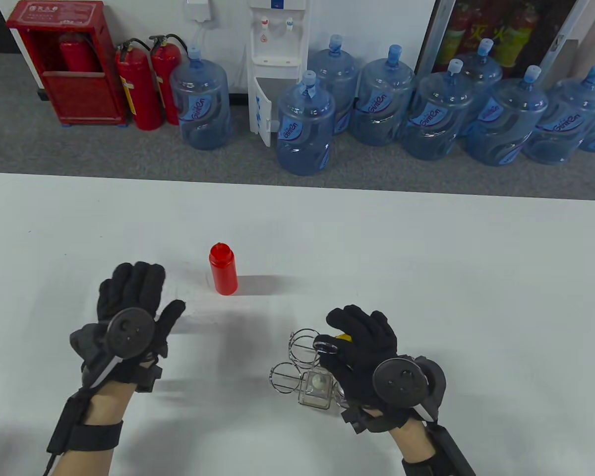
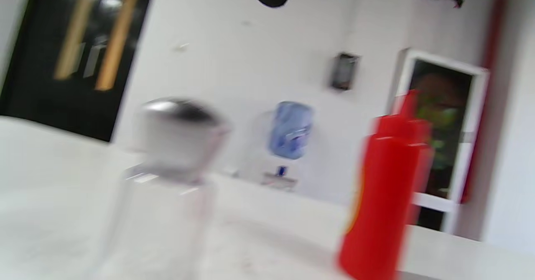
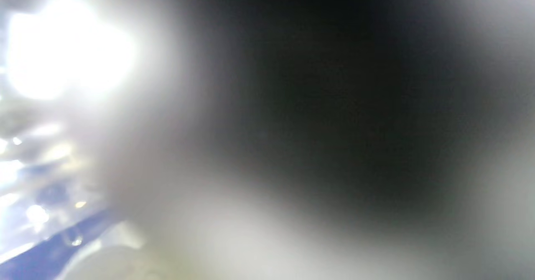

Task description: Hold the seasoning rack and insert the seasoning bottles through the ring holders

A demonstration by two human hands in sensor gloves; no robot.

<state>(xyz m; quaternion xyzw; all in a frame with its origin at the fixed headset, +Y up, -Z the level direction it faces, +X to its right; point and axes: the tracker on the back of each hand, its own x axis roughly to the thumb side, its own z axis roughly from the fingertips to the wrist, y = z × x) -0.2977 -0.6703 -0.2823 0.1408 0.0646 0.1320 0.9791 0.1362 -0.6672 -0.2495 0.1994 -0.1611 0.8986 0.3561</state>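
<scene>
Free room and obstacles on the counter [image 1: 426, 258].
I see bare counter right of and beyond the upright red bottle [image 1: 223, 269]; the wire rack [image 1: 297, 357] and glass shaker [image 1: 317, 389] crowd my right hand [image 1: 362, 347].

Behind the white dispenser [image 1: 276, 54], large blue plastic water jugs [image 1: 305, 126] carry white-and-blue labels reading "GuriOn"; spelling uncertain.

Black knit sensor gloves [image 1: 129, 302] — round dark trackers [image 1: 129, 329], black wrist straps [image 1: 96, 436] — bare forearm skin [image 1: 87, 461].
</scene>
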